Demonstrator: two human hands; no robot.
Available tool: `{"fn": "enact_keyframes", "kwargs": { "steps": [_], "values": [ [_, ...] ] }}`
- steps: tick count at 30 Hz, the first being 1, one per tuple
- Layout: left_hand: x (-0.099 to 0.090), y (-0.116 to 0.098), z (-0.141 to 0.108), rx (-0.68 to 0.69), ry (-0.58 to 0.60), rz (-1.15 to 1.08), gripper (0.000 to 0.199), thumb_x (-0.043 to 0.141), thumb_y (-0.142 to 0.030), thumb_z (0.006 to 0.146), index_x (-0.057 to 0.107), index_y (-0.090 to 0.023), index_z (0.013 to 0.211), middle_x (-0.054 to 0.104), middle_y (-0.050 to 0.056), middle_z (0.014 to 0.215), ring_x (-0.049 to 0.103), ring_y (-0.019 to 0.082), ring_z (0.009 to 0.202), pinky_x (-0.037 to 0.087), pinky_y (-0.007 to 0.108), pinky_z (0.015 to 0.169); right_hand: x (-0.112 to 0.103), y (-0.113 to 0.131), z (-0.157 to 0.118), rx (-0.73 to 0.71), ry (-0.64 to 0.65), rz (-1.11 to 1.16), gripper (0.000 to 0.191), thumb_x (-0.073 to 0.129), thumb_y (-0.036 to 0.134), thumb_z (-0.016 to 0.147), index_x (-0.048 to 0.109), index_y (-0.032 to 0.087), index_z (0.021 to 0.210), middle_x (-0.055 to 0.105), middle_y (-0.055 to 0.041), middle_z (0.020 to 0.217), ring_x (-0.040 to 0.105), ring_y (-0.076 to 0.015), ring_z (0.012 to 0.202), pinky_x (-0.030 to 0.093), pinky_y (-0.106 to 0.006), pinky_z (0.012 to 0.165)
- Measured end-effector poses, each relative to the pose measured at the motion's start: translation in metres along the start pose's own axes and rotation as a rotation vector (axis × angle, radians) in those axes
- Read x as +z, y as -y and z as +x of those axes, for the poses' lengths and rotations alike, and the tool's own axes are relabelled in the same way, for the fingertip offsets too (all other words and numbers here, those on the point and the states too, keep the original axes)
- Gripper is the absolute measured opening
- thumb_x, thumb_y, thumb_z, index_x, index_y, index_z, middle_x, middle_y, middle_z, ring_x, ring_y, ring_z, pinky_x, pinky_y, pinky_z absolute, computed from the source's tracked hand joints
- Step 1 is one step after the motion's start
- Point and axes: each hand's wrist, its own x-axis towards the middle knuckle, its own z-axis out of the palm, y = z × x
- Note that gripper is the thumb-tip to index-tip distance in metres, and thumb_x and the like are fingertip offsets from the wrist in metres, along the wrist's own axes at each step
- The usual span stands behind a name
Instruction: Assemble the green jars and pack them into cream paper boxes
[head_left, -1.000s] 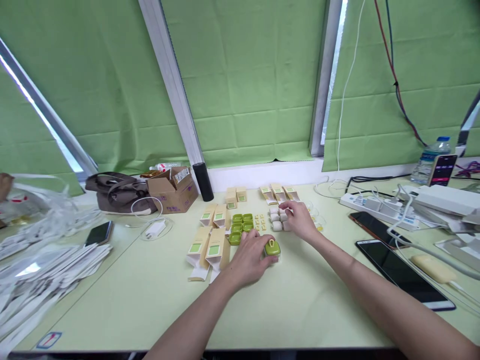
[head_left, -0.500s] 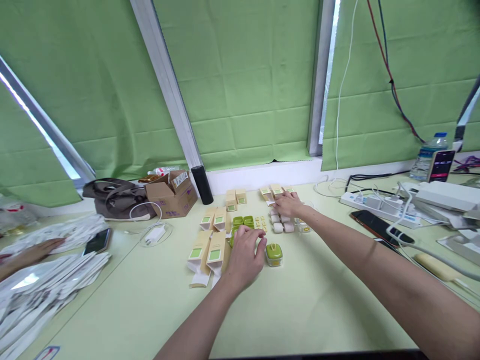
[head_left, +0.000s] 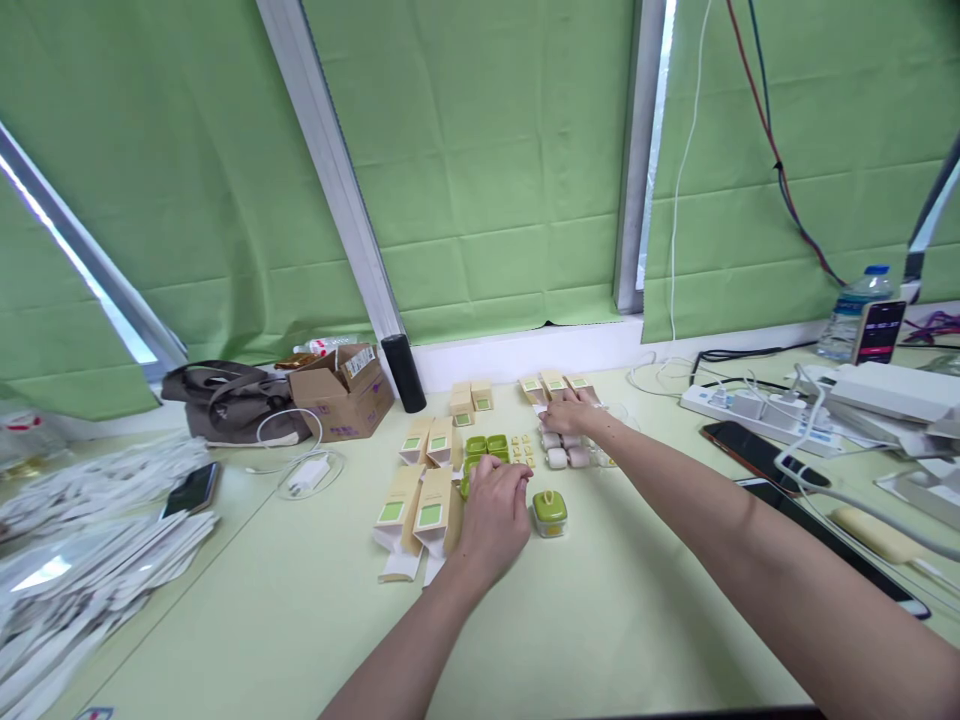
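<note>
My left hand (head_left: 496,508) is beside the green square containers (head_left: 476,445), its fingers curled in and the thumb drawn close to them. Whatever may be between its fingertips is hidden. Just right of it stands a small clear box with a green lid (head_left: 550,508) and a loop on top. My right hand (head_left: 571,416) reaches down over several pinkish-white rounded pieces (head_left: 576,455), fingers bent together at their back row. Its fingertips are partly hidden, so what they grip cannot be made out. Small yellow pieces (head_left: 523,450) lie between the two groups.
Open beige cartons (head_left: 436,510) stand on the left, more cartons (head_left: 553,382) at the back. A cardboard box (head_left: 349,395), bag (head_left: 236,405) and black cylinder (head_left: 405,372) line the wall. Right are a power strip (head_left: 757,415), phones (head_left: 761,455) and cables; left, stacked white packets (head_left: 97,560).
My left hand's thumb and fingers have drawn together. My right hand has shifted slightly left and lower. Another person's hand at the far left has left the view.
</note>
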Motion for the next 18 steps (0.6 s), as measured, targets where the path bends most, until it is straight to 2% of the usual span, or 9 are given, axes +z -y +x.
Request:
{"fn": "enact_keyframes", "kwargs": {
  "steps": [3, 5, 10, 15, 18],
  "values": [
    [0.000, -0.001, 0.000, -0.013, -0.006, -0.011, 0.024, 0.047, -0.016, 0.101, 0.070, -0.023, 0.104, 0.075, 0.008, 0.096, 0.053, 0.030, 0.099, 0.043, 0.047, 0.089, -0.005, 0.005, -0.005, -0.034, 0.017, 0.034, 0.036, 0.046, 0.034, 0.102, 0.079, 0.023, 0.112, 0.072, -0.0147, 0.130, 0.055, -0.0363, 0.126, 0.032, -0.057, 0.111],
    [0.000, -0.001, 0.000, -0.029, -0.023, -0.035, 0.024, 0.046, -0.017, 0.102, 0.069, -0.023, 0.106, 0.074, 0.008, 0.099, 0.054, 0.030, 0.102, 0.045, 0.048, 0.090, -0.011, 0.008, -0.011, -0.064, -0.037, 0.062, 0.037, 0.044, 0.031, 0.104, 0.077, 0.023, 0.116, 0.068, -0.0140, 0.137, 0.052, -0.0368, 0.129, 0.032, -0.057, 0.112],
    [0.000, 0.002, 0.001, -0.108, -0.117, -0.127, 0.024, 0.047, -0.020, 0.102, 0.068, -0.023, 0.113, 0.068, 0.010, 0.106, 0.056, 0.030, 0.110, 0.047, 0.051, 0.099, -0.021, 0.017, -0.038, -0.096, -0.234, 0.166, 0.042, 0.036, 0.018, 0.105, 0.068, 0.019, 0.133, 0.058, -0.0141, 0.151, 0.055, -0.0324, 0.131, 0.039, -0.049, 0.110],
    [0.001, 0.003, 0.002, -0.238, -0.152, -0.329, 0.026, 0.051, -0.035, 0.104, 0.068, -0.024, 0.121, 0.064, 0.012, 0.116, 0.059, 0.029, 0.117, 0.050, 0.047, 0.102, -0.025, 0.028, -0.079, -0.141, -0.390, 0.291, 0.047, 0.031, 0.014, 0.106, 0.059, 0.020, 0.142, 0.052, -0.0132, 0.155, 0.057, -0.0274, 0.133, 0.052, -0.043, 0.104],
    [-0.003, 0.000, 0.005, -0.290, -0.127, -0.481, 0.036, 0.052, -0.047, 0.104, 0.065, -0.025, 0.129, 0.065, 0.013, 0.127, 0.060, 0.028, 0.124, 0.049, 0.045, 0.107, -0.029, 0.037, -0.115, -0.301, -0.628, 0.523, 0.039, 0.035, 0.017, 0.106, 0.063, 0.021, 0.134, 0.059, -0.0145, 0.143, 0.062, -0.0294, 0.128, 0.057, -0.047, 0.099]
  ]
}}
